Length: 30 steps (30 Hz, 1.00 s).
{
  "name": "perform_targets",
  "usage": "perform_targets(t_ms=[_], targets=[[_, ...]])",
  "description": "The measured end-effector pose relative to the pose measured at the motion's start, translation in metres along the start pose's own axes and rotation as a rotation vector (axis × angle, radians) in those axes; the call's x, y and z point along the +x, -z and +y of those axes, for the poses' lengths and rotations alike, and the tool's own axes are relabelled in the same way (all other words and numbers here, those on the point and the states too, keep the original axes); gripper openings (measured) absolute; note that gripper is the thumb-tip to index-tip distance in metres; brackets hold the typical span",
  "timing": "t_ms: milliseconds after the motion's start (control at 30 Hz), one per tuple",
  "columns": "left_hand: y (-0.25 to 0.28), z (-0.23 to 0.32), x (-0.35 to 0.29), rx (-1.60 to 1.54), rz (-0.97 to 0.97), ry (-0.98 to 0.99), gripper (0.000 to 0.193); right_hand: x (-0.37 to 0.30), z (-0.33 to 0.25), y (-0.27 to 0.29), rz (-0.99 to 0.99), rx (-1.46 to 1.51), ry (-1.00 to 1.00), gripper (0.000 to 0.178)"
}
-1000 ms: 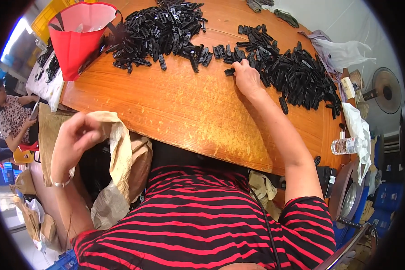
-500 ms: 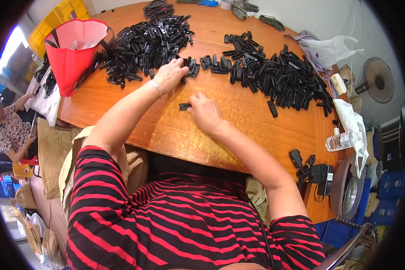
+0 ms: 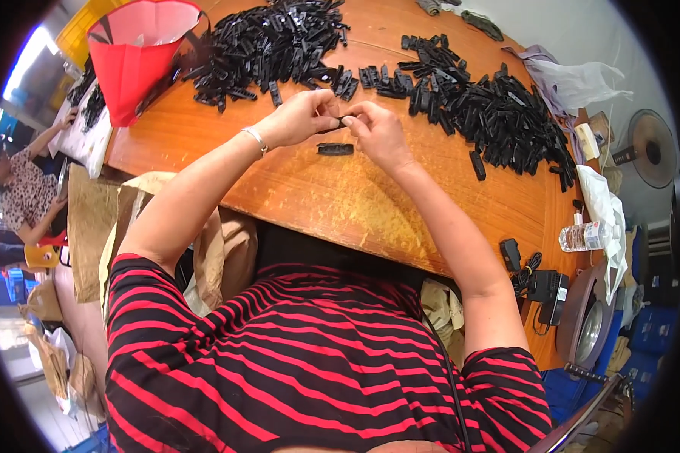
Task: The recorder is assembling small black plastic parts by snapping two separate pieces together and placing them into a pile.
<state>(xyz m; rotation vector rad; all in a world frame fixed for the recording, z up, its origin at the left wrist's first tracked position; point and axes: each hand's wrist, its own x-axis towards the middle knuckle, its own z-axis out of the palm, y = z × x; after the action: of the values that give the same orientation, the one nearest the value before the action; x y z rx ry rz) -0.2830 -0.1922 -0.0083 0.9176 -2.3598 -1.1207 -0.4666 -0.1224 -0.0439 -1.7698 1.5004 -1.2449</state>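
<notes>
My left hand (image 3: pixel 304 119) and my right hand (image 3: pixel 379 134) meet above the wooden table (image 3: pixel 302 196). Between their pinched fingertips is a small black plastic piece (image 3: pixel 343 121), mostly covered by the fingers. Just below them on the tabletop lies another black oblong piece (image 3: pixel 335 149), untouched. Beyond my left hand spreads a heap of similar black pieces (image 3: pixel 272 45), and a second heap (image 3: pixel 499 113) lies to the right. A short row of pieces (image 3: pixel 381 79) bridges the gap between the two heaps.
A red bag (image 3: pixel 132 75) stands open at the table's left edge. To the right are a plastic bottle (image 3: pixel 582 237), a black power adapter (image 3: pixel 545 287), a white plastic bag (image 3: pixel 585 83) and a fan (image 3: pixel 650 147). Another person (image 3: pixel 30 185) sits at the far left.
My left hand has come away from the left heap to meet my right hand, which has moved up and right. One black piece now lies on the table below them; the view has shifted slightly.
</notes>
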Motion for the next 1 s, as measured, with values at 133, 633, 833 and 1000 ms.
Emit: perform_targets(t_ms=[133, 633, 833, 1000], targets=[[-0.01, -0.01, -0.02, -0.376, -0.009, 0.31, 0.016, -0.007, -0.004, 0.005, -0.133, 0.287, -0.38, 0.019], [-0.04, -0.028, -0.025, -0.417, 0.182, 0.446, 0.02, -0.016, 0.003, -0.001, -0.223, 0.284, -0.58, 0.018], [-0.036, -0.03, -0.019, -0.396, 0.129, 0.523, 0.021, -0.002, -0.009, 0.005, -0.325, 0.202, -0.698, 0.018], [-0.038, -0.034, -0.015, -0.295, 0.134, 0.511, 0.023, 0.006, -0.008, 0.006, -0.416, 0.153, -0.75, 0.018]])
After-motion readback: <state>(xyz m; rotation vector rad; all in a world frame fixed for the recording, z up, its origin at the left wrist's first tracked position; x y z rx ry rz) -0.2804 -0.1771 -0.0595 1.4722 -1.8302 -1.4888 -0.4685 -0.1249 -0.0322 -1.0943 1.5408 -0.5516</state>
